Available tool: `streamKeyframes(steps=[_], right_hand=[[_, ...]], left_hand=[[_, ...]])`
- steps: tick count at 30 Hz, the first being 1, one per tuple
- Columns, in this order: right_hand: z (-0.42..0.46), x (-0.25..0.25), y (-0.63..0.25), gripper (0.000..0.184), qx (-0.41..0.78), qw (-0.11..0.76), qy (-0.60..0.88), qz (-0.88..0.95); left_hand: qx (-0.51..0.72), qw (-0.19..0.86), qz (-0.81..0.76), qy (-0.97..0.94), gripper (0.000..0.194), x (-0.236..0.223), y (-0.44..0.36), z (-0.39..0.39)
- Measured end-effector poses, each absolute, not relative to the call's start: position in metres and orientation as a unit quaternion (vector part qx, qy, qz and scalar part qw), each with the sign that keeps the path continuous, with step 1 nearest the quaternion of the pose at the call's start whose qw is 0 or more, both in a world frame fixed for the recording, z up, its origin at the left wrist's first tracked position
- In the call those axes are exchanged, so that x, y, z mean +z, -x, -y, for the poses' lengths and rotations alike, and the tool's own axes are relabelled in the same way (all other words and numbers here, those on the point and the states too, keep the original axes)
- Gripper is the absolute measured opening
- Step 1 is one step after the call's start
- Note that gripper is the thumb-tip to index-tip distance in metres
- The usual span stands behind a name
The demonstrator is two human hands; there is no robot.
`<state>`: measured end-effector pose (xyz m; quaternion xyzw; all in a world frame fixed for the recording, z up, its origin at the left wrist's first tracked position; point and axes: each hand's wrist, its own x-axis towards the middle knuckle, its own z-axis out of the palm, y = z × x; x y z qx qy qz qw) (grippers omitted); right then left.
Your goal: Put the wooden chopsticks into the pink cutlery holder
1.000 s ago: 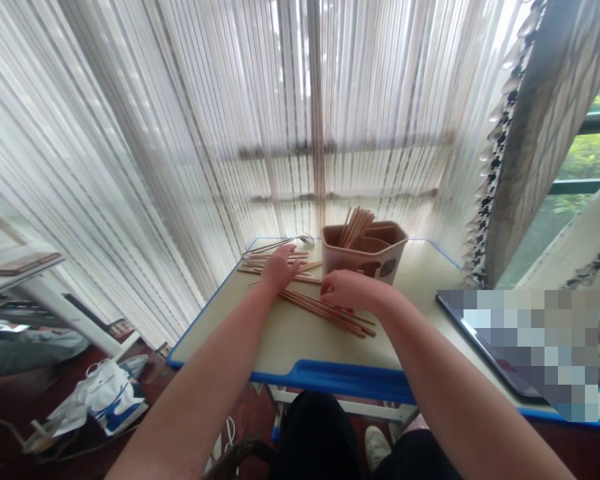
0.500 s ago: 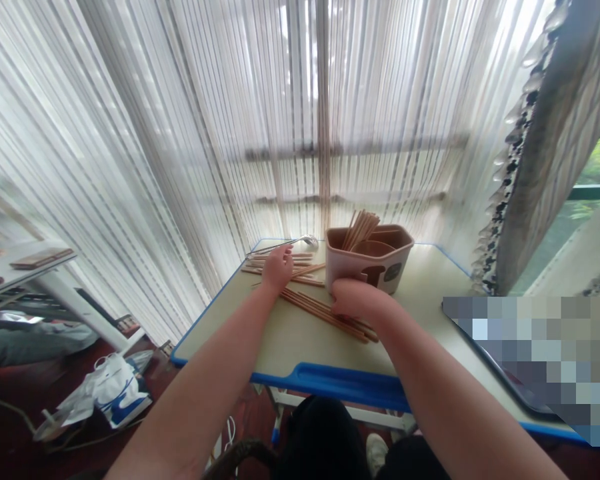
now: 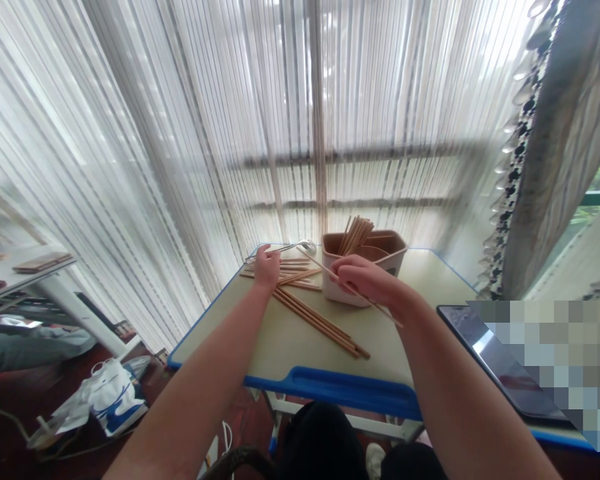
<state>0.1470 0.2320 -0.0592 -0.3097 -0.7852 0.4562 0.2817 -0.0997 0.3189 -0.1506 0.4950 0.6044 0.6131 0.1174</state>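
Observation:
My right hand [image 3: 363, 277] is closed around a single wooden chopstick [image 3: 313, 258], holding it slantwise in front of the container. My left hand [image 3: 267, 270] is over the left part of the table, its fingers partly spread, with nothing visible in it. Beside it lie several loose chopsticks [image 3: 300, 278], some crossing each other. A row of longer-looking chopsticks [image 3: 320, 321] runs diagonally towards the table's front. The brown-and-white utensil container [image 3: 341, 291] stands upright behind my right hand, and a bunch of chopsticks [image 3: 359, 232] leans inside it.
A metal ladle [image 3: 307, 246] lies at the back of the table [image 3: 290, 353], which has a blue edge. On the right is a dark tablet-like device [image 3: 473, 340], partly pixelated. Sheer curtains [image 3: 205, 133] hang behind. A white bag [image 3: 113, 393] sits on the floor at left.
My right hand has risen from the diagonal row with one chopstick in it. My left hand has shifted slightly left. The view has moved a little.

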Motion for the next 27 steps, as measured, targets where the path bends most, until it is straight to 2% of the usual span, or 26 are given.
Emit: streamKeyframes(steps=[3,5,9,12,15,18,23,27], right_hand=[[-0.235,-0.055,-0.144,0.007,0.525,0.4,0.242,0.711],[-0.239,-0.054,-0.143,0.006,0.501,0.487,0.244,0.673],[-0.246,-0.053,-0.143,0.01,0.352,0.631,0.308,0.619],[-0.248,-0.054,-0.146,0.015,0.215,0.681,0.377,0.59],[-0.25,-0.056,-0.15,0.021,0.084,0.672,0.451,0.582],[-0.255,-0.061,-0.151,0.025,0.0,0.615,0.485,0.621],[-0.26,-0.068,-0.146,0.031,-0.075,0.481,0.549,0.679],[-0.258,-0.071,-0.144,0.033,-0.115,0.424,0.584,0.682]], left_hand=[[0.615,0.169,-0.591,-0.494,0.038,-0.152,0.091,-0.318],[0.606,0.221,-0.556,-0.524,0.043,-0.152,0.084,-0.315],[0.562,0.346,-0.454,-0.6,0.067,-0.155,0.067,-0.305],[0.542,0.376,-0.416,-0.626,0.076,-0.16,0.057,-0.302],[0.534,0.397,-0.398,-0.632,0.078,-0.165,0.05,-0.304],[0.539,0.409,-0.379,-0.631,0.08,-0.166,0.042,-0.305],[0.547,0.421,-0.355,-0.631,0.079,-0.16,0.028,-0.297],[0.541,0.394,-0.369,-0.644,0.07,-0.155,0.024,-0.287]])
